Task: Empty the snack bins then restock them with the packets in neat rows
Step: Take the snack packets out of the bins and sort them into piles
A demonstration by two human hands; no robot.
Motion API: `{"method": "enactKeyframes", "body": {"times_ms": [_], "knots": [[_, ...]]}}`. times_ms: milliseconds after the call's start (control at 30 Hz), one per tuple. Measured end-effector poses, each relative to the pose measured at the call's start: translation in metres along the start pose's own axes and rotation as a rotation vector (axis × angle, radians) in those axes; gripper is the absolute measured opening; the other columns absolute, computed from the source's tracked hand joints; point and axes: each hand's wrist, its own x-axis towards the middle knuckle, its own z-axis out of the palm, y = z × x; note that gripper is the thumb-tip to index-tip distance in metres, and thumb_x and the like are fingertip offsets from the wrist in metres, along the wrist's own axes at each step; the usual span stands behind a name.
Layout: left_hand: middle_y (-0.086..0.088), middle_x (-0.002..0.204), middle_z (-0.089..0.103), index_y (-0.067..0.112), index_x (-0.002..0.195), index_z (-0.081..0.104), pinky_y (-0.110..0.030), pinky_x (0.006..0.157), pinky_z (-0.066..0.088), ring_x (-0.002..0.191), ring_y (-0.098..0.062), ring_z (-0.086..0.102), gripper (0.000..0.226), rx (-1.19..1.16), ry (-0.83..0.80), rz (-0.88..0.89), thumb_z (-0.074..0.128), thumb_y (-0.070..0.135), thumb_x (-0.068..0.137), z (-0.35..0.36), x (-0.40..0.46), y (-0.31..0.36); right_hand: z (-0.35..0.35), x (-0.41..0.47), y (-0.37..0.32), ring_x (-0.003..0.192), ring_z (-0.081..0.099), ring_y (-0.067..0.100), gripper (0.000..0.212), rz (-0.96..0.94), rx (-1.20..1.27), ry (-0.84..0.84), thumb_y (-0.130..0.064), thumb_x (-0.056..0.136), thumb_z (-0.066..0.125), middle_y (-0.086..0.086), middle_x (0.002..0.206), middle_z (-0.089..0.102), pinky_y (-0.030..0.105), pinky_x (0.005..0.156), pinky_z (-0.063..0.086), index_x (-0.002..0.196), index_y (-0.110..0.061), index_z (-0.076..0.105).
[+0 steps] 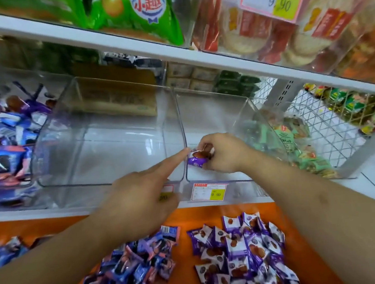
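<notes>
The small purple-and-white foil snack packet (198, 158) looks light, soft and crinkly, likely slippery, so a light pinch across its flat middle or crimped ends should suit. It shows a brown cookie print and sits at the front left corner of the right clear plastic bin (216, 119), pinched in the right hand (224, 152). The left hand (138, 195) holds nothing, its index finger straight and touching the packet's end. The left clear plastic bin (101, 138) is empty. 2 heaps wait on the orange tabletop (189, 280): matching purple packets (242, 258) and blue-and-pink packets (134, 273)
</notes>
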Motion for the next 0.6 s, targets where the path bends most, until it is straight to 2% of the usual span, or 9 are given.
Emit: {"method": "enactKeyframes", "body": {"times_ms": [100,200,267,367,433,500,600], "knots": [[0.010,0.099,0.071,0.071,0.147,-0.016,-0.037,0.072,0.057,0.074,-0.010,0.065,0.086,0.009,-0.020,0.015,0.053,0.052,0.101,0.000,-0.001,-0.002,-0.028,-0.049,0.016,0.090,0.069,0.014,0.032,0.085,0.294,0.163,-0.025,0.079,0.089,-0.014,0.100,0.072,0.030,0.081,0.055,0.105,-0.030,0.071],[0.010,0.131,0.067,0.070,0.148,-0.017,-0.040,0.074,0.060,0.078,-0.011,0.067,0.088,0.001,-0.040,0.031,0.055,0.051,0.100,0.000,-0.001,0.000,-0.050,-0.128,0.026,0.105,0.064,-0.002,0.041,0.063,0.377,0.303,-0.024,0.080,0.090,-0.023,0.108,0.070,0.019,0.089,0.049,0.113,-0.037,0.069],[0.008,0.155,0.051,0.069,0.148,-0.018,-0.043,0.084,0.060,0.095,-0.019,0.070,0.091,0.034,-0.058,0.032,0.056,0.054,0.099,0.000,-0.002,0.004,-0.047,-0.176,0.034,0.111,0.061,-0.008,0.044,0.052,0.338,0.264,-0.024,0.080,0.090,-0.026,0.112,0.069,0.013,0.094,0.045,0.115,-0.038,0.069],[0.007,0.165,0.037,0.071,0.148,-0.013,-0.042,0.100,0.054,0.123,-0.025,0.062,0.090,-0.012,-0.094,-0.013,0.059,0.056,0.098,-0.002,-0.004,0.008,-0.022,-0.214,0.056,0.121,0.061,-0.002,0.051,0.152,0.221,0.113,-0.025,0.080,0.089,-0.021,0.125,0.069,0.026,0.108,0.046,0.124,-0.038,0.066],[0.014,0.169,0.025,0.070,0.151,-0.006,-0.043,0.115,0.044,0.146,-0.023,0.044,0.088,-0.125,-0.117,-0.016,0.062,0.054,0.097,-0.007,-0.008,0.008,-0.012,-0.226,0.059,0.138,0.053,0.009,0.069,0.214,0.150,0.013,-0.031,0.081,0.089,-0.014,0.145,0.061,0.031,0.117,0.039,0.142,-0.036,0.058],[0.022,0.170,0.015,0.067,0.153,-0.001,-0.042,0.123,0.033,0.155,-0.014,0.027,0.086,-0.202,-0.109,0.015,0.062,0.054,0.096,-0.014,-0.020,0.007,-0.011,-0.232,0.053,0.146,0.044,0.011,0.078,0.223,0.161,-0.008,-0.035,0.084,0.088,-0.012,0.155,0.052,0.029,0.119,0.033,0.152,-0.034,0.050],[0.027,0.169,0.013,0.064,0.155,0.007,-0.040,0.127,0.026,0.155,-0.003,0.020,0.080,-0.169,-0.079,0.045,0.061,0.053,0.097,-0.035,-0.044,0.000,-0.019,-0.227,0.027,0.142,0.045,0.005,0.070,0.156,0.216,0.021,-0.039,0.089,0.083,-0.019,0.152,0.052,0.023,0.113,0.034,0.151,-0.039,0.051]]}}
